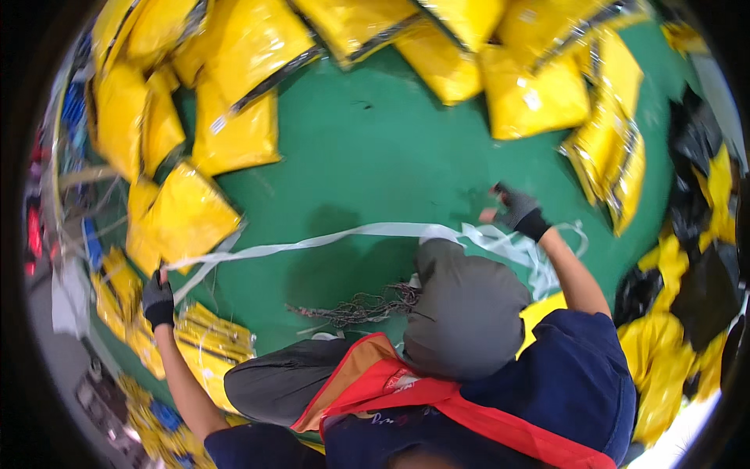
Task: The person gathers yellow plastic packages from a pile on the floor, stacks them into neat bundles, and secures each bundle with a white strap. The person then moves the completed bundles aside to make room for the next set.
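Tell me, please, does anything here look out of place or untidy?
Yes. A tangled dark clump of string lies loose on the green floor by the knee. The white strip, stretched between the left hand and right hand, bunches into a messy heap near the right hand.

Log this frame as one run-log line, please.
left hand: gloved, grips white strip | right hand: gloved, at strip's other end, grip unclear | around: yellow bags, green floor

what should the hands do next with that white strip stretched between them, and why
Probably draw the right hand toward the left hand to gather the white strip. It runs slack across the green floor between both gloved hands, and loose loops of it lie tangled by the right wrist.
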The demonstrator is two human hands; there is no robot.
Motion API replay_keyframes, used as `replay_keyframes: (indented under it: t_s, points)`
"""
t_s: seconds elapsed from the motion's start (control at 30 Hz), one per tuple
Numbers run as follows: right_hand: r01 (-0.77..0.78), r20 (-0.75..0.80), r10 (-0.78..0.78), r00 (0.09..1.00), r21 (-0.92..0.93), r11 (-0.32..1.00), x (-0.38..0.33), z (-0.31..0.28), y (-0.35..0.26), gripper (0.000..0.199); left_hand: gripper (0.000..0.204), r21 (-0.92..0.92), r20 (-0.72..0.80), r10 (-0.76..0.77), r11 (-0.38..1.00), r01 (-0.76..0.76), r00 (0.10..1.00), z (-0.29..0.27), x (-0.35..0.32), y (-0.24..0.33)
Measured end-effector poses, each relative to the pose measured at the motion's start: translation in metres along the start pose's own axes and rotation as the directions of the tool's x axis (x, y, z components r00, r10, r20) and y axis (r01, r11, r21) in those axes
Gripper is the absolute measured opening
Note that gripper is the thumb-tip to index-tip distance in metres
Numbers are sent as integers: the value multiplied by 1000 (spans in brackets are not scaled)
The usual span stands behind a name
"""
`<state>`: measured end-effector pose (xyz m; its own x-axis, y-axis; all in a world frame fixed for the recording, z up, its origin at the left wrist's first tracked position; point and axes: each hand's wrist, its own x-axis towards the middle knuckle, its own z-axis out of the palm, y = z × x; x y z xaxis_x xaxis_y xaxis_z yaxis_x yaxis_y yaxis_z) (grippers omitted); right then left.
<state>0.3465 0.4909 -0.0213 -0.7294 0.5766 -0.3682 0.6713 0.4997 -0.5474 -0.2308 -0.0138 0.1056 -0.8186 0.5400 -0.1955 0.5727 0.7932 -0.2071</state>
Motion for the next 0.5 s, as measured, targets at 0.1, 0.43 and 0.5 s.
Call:
replay_keyframes:
  t_s: [0.1, 0.43, 0.5]
  points:
    - [210, 203, -258, 945, 231, 950, 24, 93, -40, 52, 54, 12, -210, -268, 961, 277, 940, -33, -29, -130]
    - [-147, -197, 69, 978, -411, 900, 48, -1, 196, 20, 46, 222, 41, -597, 787, 575, 801, -160, -36, -88]
    - [-251, -174, 190, 966, -473, 845, 62, -47, 178, 19, 43, 251, -60, -170, 951, 180, 984, -90, -71, -93]
